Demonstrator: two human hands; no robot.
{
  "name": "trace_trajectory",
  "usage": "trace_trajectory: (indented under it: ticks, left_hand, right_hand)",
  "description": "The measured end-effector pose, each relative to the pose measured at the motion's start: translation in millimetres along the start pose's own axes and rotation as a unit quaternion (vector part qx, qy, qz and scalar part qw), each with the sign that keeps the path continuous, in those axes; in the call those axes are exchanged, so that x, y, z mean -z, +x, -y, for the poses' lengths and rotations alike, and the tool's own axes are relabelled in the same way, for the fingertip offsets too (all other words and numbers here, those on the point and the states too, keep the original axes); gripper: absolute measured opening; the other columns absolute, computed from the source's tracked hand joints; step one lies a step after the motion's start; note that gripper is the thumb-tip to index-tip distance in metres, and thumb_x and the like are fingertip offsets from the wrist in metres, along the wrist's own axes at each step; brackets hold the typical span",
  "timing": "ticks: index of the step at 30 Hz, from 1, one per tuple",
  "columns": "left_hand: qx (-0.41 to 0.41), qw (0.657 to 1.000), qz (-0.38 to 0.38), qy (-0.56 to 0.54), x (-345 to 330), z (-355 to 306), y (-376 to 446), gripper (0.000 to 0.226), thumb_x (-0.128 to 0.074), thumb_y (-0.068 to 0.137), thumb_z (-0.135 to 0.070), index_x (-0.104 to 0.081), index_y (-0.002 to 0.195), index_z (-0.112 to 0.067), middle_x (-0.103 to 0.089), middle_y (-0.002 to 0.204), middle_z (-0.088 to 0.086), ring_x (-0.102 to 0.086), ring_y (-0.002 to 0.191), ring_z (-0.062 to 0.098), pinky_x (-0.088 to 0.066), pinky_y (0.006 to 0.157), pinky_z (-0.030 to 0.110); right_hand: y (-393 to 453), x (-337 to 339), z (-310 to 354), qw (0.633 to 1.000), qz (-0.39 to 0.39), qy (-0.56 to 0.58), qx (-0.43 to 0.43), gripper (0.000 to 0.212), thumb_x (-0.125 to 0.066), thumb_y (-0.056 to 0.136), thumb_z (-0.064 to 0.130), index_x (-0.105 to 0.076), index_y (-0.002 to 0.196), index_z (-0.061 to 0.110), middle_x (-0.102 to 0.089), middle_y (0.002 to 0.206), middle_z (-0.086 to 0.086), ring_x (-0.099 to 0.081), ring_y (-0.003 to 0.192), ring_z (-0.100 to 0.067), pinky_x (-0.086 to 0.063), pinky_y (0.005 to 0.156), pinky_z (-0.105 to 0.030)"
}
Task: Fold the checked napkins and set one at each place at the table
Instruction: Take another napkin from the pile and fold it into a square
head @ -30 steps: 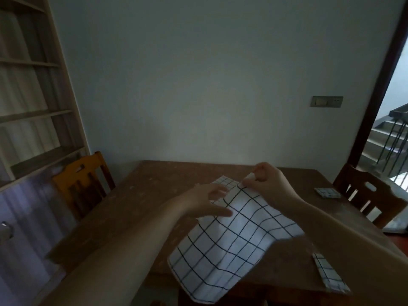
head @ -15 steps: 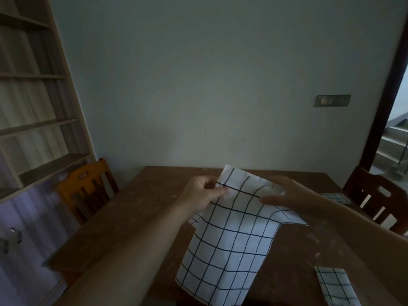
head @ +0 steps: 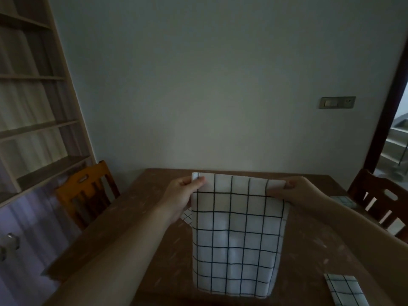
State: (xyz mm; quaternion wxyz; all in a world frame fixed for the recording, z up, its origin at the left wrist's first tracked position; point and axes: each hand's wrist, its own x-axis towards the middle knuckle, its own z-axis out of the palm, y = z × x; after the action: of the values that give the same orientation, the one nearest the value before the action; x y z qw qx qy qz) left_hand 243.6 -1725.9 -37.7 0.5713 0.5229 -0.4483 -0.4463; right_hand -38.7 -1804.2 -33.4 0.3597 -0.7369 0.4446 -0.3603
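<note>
A white napkin with a dark check [head: 236, 235] hangs upright above the brown wooden table [head: 114, 230]. My left hand [head: 181, 195] pinches its top left corner and my right hand [head: 300, 193] pinches its top right corner, so its top edge is stretched level between them. A folded checked napkin [head: 345, 291] lies on the table at the near right. Another folded one [head: 344, 200] lies at the far right, partly behind my right forearm. A bit of checked cloth [head: 187, 216] shows just under my left wrist.
An orange wooden chair [head: 86, 195] stands at the table's left side and a dark wooden chair [head: 384, 202] at its right. Wooden shelves [head: 33, 129] fill the left wall. A doorway with stairs [head: 397, 146] opens at the right.
Both hands have lifted the napkin off the table and moved out to its top corners, so it went from a slanting drape to hanging flat and square.
</note>
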Motion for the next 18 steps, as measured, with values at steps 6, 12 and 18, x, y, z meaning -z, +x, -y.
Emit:
trace_trajectory:
  ticks: [6, 12, 18]
  left_hand:
    - [0.014, 0.999, -0.006, -0.041, 15, -1, 7, 0.019, -0.063, 0.092, -0.019, -0.071, 0.1, -0.004, -0.076, 0.091, 0.007, -0.073, 0.071, 0.013, -0.054, 0.054, 0.02]
    - [0.013, 0.995, -0.013, -0.095, 24, -1, 10, 0.021, -0.07, 0.086, -0.015, -0.073, 0.103, -0.004, -0.075, 0.102, 0.014, -0.073, 0.089, 0.024, -0.058, 0.065, 0.032]
    - [-0.013, 0.993, -0.031, -0.113, 29, -14, 4, 0.009, -0.068, 0.087, -0.011, -0.073, 0.093, -0.006, -0.077, 0.087, 0.008, -0.074, 0.078, 0.019, -0.057, 0.061, 0.03]
  right_hand:
    - [-6, -14, 15, 0.991, -0.065, 0.117, -0.019, 0.016, -0.073, 0.083, 0.023, -0.076, 0.089, 0.009, -0.077, 0.081, -0.006, -0.073, 0.076, -0.016, -0.057, 0.072, -0.029]
    - [-8, -21, 36, 0.987, -0.083, 0.138, -0.002, 0.015, -0.072, 0.085, 0.022, -0.075, 0.087, 0.008, -0.076, 0.079, -0.006, -0.073, 0.074, -0.016, -0.054, 0.061, -0.02]
    - [-9, -26, 52, 0.985, -0.099, 0.143, 0.011, 0.026, -0.071, 0.086, 0.027, -0.074, 0.088, 0.001, -0.073, 0.087, -0.021, -0.071, 0.078, -0.031, -0.058, 0.07, -0.033]
